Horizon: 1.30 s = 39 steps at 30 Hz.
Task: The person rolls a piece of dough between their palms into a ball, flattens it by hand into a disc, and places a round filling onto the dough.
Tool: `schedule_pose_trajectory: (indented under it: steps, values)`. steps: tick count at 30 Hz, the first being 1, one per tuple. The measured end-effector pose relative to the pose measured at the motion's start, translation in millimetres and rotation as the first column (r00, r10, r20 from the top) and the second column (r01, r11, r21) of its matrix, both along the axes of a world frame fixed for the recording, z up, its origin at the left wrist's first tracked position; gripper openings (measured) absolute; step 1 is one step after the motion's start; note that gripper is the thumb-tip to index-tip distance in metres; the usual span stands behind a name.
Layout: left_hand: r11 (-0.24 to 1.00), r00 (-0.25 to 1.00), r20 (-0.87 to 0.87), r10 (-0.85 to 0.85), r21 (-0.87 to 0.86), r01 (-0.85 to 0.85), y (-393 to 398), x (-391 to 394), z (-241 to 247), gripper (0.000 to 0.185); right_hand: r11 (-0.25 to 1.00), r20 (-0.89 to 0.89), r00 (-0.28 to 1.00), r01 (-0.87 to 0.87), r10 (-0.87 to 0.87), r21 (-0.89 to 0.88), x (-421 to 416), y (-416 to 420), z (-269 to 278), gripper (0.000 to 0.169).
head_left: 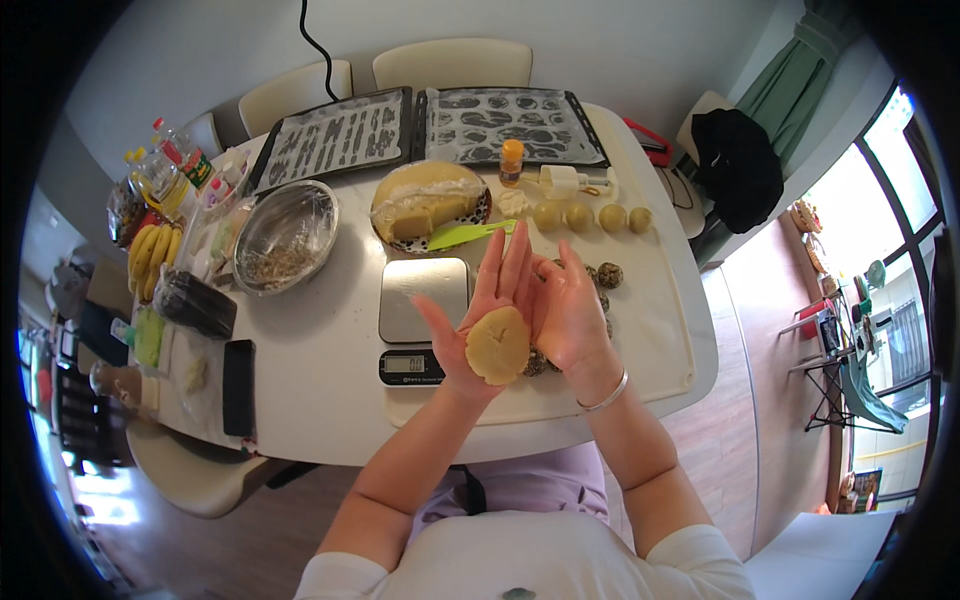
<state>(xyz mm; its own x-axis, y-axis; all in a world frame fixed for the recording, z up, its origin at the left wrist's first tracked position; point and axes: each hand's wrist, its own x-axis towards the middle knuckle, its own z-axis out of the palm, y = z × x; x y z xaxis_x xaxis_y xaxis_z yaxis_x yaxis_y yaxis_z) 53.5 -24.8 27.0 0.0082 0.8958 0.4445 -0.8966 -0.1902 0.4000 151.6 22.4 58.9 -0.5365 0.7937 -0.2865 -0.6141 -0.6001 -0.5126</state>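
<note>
My left hand point(475, 303) lies palm up over the table with a flattened round of yellow dough point(498, 346) resting on its palm. Shallow creases mark the middle of the disc. Right beside it, my right hand point(568, 324) is held palm up and cupped, with no object in it. Beneath and beyond the right hand are dark, speckled filling balls point(610, 275), partly hidden by it. A digital kitchen scale point(421, 300) stands left of my hands, its pan bare. Several smooth dough balls point(579, 217) form a row farther back.
Behind the scale, a leopard-print plate holds a large dough mass point(427, 187) under plastic film and a green scraper point(469, 235). A steel bowl point(326, 259) stands left. Two lined baking trays point(517, 124), a plunger mould point(561, 182) and an orange-capped bottle point(511, 161) are farther back.
</note>
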Motion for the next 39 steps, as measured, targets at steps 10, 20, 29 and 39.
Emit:
schedule_pose_trajectory:
  steps: [10, 20, 29, 39]
  values:
    - [0.983, 0.937, -0.298, 0.182, 0.052, -0.174, -8.5, 14.8, -3.0, 0.12, 0.834, 0.34, 0.852, 0.183, -0.399, 0.521, -22.4, -12.1, -23.2, 0.045]
    - [0.992, 0.989, -0.117, -0.095, -0.096, 0.084, -2.1, 3.4, -0.7, 0.122, 0.958, 0.303, 0.94, 0.07, -0.157, 0.278, -2.5, 3.7, -20.8, 0.065]
    - [0.85, 0.947, -0.161, -0.278, -0.5, 0.165, -13.4, -2.5, -10.9, 0.129, -0.042, 0.259, 0.582, -0.452, -0.771, 0.891, -1.8, 8.4, -15.8, 0.037]
    - [0.824, 0.875, 0.06, -0.479, -0.313, 0.473, 0.2, -11.6, -39.2, 0.129, 0.255, 0.527, 0.557, -0.493, -0.641, 0.831, 6.1, 7.3, -9.0, 0.044]
